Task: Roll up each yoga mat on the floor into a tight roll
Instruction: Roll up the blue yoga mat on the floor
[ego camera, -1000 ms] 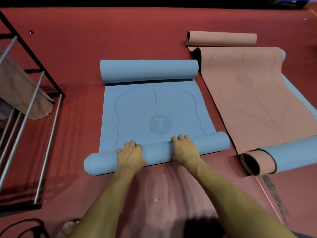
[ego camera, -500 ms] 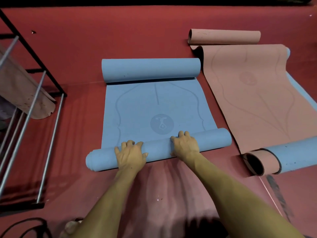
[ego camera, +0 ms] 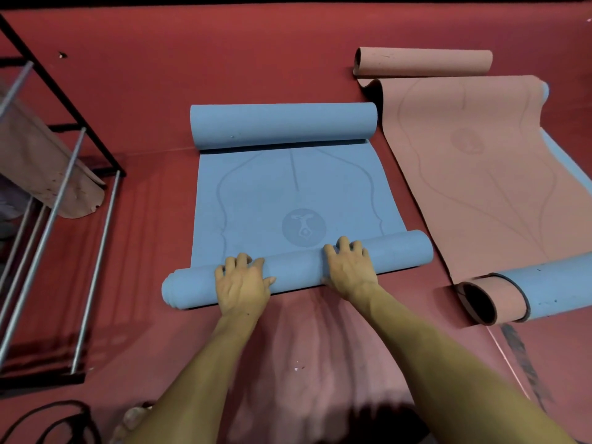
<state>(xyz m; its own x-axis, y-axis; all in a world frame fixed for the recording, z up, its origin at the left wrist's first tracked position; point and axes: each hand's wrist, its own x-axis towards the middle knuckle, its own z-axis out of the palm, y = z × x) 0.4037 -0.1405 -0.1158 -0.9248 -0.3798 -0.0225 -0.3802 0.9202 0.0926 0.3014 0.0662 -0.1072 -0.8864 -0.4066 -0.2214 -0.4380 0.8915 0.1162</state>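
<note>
A blue yoga mat point(ego camera: 288, 187) lies on the red floor, curled at its far end point(ego camera: 283, 125) and rolled up at its near end point(ego camera: 301, 269). My left hand point(ego camera: 243, 283) rests palm-down on the near roll left of its middle, fingers spread over the top. My right hand point(ego camera: 350, 267) presses on the roll right of its middle, fingers hooked over its far side. To the right lies a pink mat point(ego camera: 480, 161) with a curled far end point(ego camera: 423, 62). Its near end point(ego camera: 525, 291) is a loose roll showing pink and blue layers.
A black metal rack point(ego camera: 57, 200) with silver bars stands at the left, with a beige sheet point(ego camera: 48, 168) draped through it. A dark cable point(ego camera: 48, 421) loops on the floor at the bottom left. Red floor point(ego camera: 224, 52) stretches beyond the mats.
Both hands have pushed the near blue roll away from me. It has covered more of the flat mat and now reaches the round logo.
</note>
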